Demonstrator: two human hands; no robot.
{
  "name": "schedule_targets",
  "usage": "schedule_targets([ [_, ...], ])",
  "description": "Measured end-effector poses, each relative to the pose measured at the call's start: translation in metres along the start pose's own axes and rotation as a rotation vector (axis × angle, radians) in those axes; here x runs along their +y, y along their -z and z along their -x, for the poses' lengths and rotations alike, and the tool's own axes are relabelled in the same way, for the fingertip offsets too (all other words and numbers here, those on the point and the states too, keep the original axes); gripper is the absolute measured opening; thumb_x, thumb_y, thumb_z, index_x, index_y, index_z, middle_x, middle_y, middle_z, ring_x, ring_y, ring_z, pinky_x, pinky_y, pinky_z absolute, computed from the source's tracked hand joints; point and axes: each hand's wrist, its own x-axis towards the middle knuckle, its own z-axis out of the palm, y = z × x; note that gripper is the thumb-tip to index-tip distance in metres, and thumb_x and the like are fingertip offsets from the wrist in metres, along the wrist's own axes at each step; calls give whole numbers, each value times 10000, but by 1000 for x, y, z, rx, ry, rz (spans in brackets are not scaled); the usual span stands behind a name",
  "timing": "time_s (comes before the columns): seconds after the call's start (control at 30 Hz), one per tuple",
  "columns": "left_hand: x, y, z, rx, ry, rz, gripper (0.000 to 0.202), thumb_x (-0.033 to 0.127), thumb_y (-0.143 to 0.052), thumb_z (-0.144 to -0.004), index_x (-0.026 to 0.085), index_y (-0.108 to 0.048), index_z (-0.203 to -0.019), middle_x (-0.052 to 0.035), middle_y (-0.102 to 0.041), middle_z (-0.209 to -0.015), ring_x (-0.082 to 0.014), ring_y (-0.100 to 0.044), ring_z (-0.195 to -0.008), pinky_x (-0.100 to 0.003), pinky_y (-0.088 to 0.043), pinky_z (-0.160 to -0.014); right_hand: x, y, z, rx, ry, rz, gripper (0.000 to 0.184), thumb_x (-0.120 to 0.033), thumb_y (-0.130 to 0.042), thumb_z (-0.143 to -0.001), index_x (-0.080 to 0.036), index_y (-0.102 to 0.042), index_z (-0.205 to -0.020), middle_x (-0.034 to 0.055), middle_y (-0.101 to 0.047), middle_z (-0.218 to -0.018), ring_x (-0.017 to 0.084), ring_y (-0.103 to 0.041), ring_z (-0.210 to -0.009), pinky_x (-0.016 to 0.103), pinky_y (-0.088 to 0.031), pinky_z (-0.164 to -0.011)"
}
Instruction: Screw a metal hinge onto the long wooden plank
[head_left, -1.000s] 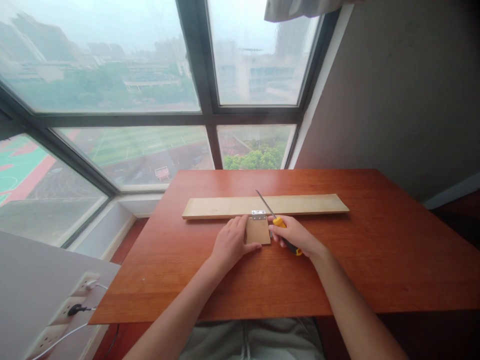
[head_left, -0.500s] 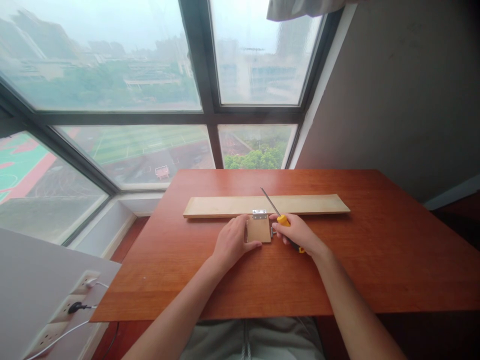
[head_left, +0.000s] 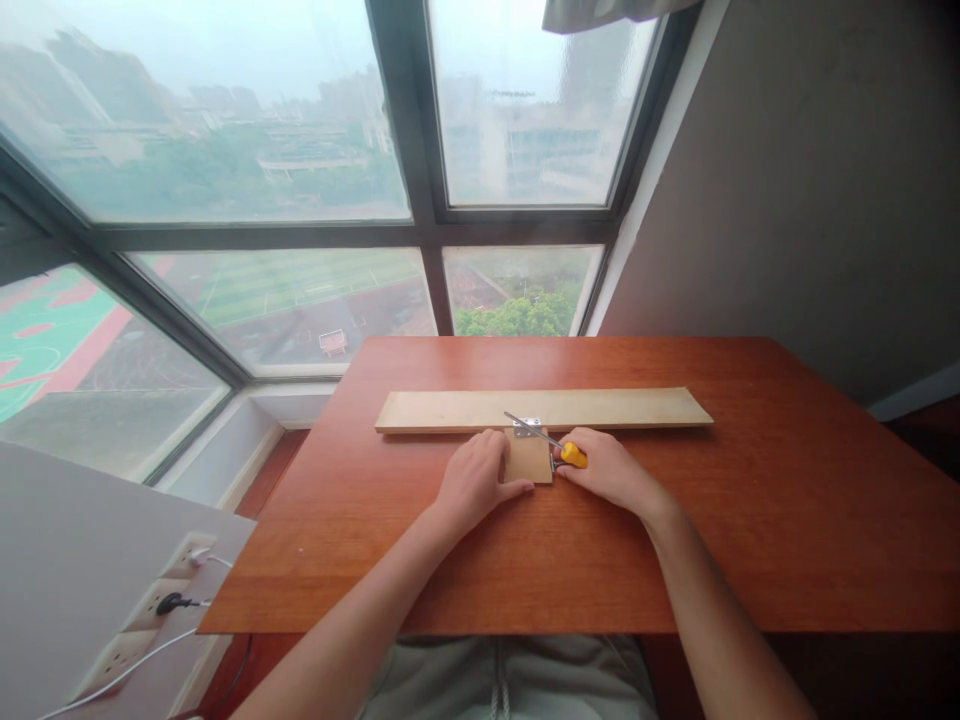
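Note:
A small square wooden board lies on the table against the front edge of a long pale plank. The silver metal hinge sits where the two pieces meet. My left hand is closed around the small board's left side, thumb along its near edge. In my right hand is a screwdriver with a yellow handle. Its shaft slants up to the left, in front of the hinge. Beside the board's right edge, my right fingertips touch a small dark metal piece, too small to name.
The reddish-brown wooden table reaches back to a large window with a dark frame. Wall sockets with plugs and a white cable are at the lower left. A plain wall rises on the right.
The screwdriver has tipped left and down, so its shaft now crosses the hinge. My right hand has turned with it. My left hand keeps its hold, and the view has shifted slightly.

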Motion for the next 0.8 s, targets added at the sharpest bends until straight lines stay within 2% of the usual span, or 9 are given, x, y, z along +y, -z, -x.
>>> schedule_targets([
  [0.1, 1, 0, -1, -11, 1, -31, 470, 521, -806, -703, 230, -471, -856, -19, -597, -899, -220, -577, -840, -325, -412, -697, 0, -1, -1, -13, 5, 36, 22, -220, -620, -780, -215, -641, -780, 34, -663, -873, 195, -606, -824, 300, -431, -784],
  [0.27, 1, 1, -1, -25, -12, -58, 467, 535, -796, -718, 230, -468, -851, -27, -602, -925, -223, -578, -857, -329, -420, -717, 2, -2, -2, -25, -15, 80, 67, -239, -576, -802, -218, -611, -749, 38, -658, -825, 194, -605, -788, 290, -418, -741],
  [0.57, 4, 0, -1, -42, -27, -84, 455, 550, -775, -741, 225, -480, -858, -36, -604, -928, -228, -576, -853, -336, -423, -722, 3, -2, -1, 24, -59, 146, 119, -187, -577, -749, -217, -494, -670, 41, -619, -791, 172, -551, -720, 278, -364, -671],
  [0.73, 7, 0, -2, -43, -27, -88, 443, 560, -749, -765, 223, -480, -863, -41, -604, -933, -231, -577, -860, -339, -425, -738, 2, 1, -1, 54, -57, 98, 47, -166, -550, -748, -213, -549, -742, 42, -645, -815, 183, -562, -745, 285, -369, -690],
  [0.8, 6, 0, -2, -45, -26, -91, 441, 565, -742, -770, 224, -479, -866, -42, -607, -941, -231, -578, -865, -339, -424, -742, 1, 3, 0, 57, -47, 55, 74, -162, -538, -749, -210, -591, -768, 43, -669, -839, 189, -585, -777, 284, -382, -709],
])
